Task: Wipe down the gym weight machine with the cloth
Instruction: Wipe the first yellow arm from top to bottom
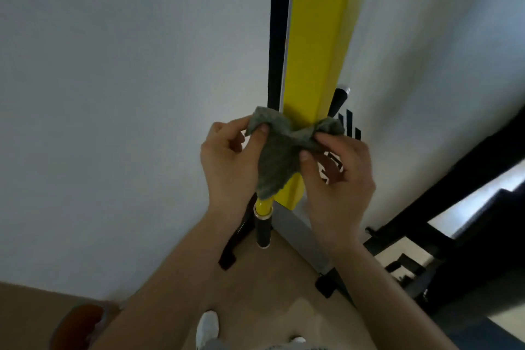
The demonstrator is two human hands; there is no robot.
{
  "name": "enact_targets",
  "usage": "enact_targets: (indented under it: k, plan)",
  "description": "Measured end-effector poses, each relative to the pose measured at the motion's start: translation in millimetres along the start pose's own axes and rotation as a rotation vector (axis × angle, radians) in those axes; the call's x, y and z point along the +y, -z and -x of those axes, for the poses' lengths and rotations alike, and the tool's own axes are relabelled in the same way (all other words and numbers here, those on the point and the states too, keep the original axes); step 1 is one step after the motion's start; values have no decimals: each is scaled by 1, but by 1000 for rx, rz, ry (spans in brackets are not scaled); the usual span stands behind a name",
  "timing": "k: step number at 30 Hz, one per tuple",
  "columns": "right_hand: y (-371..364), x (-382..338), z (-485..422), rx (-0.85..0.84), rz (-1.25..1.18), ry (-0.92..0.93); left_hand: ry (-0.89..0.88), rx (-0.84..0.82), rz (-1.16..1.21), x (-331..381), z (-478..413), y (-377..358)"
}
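White shoe (207, 328) on the tan floor (272, 287) at bottom centre. Above it, left hand (227, 162) and right hand (338, 176) each pinch an edge of the grey-green cloth (279, 156), stretched at frame centre against the machine's yellow post (318, 45). White wall (127, 94) behind, filling the left.

Your cloth (277, 156) is a grey-green fabric, matt, with a rough knitted or terry-like nap. The yellow post (318, 45) looks like painted metal, smooth and glossy, catching a long highlight. Below it, the handle (262, 231) has a matt black grip with a shiny metal ring. The wall (127, 94) is smooth, matt white. The floor (267, 287) looks like pale wood with a satin finish.
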State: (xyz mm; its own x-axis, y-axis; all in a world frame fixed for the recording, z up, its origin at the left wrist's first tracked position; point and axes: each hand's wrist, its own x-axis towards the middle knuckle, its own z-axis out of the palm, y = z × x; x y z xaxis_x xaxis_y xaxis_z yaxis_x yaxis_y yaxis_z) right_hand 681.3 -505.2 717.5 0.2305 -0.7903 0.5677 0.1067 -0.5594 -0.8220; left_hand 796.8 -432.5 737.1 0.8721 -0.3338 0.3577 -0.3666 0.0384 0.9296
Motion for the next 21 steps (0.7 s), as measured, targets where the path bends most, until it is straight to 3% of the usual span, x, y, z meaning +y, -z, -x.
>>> enact_targets:
  k: [3, 6, 11, 16, 21]
  plan:
    - [-20, 0, 9, 78, 78, -44, 76, -210, 76, -17, -29, -6]
    - [-35, 0, 21, 145, 58, -198, 134, -453, 204, -26, -40, -6]
    - [-54, 0, 39, 205, 131, -346, 84, -754, 304, -55, -42, 9]
    - [-61, -4, 39, 288, 185, -388, 156, -924, 236, -65, -45, 16]
    - [-60, -12, 21, 343, 199, -332, 100, -973, 280, -40, -55, 11]
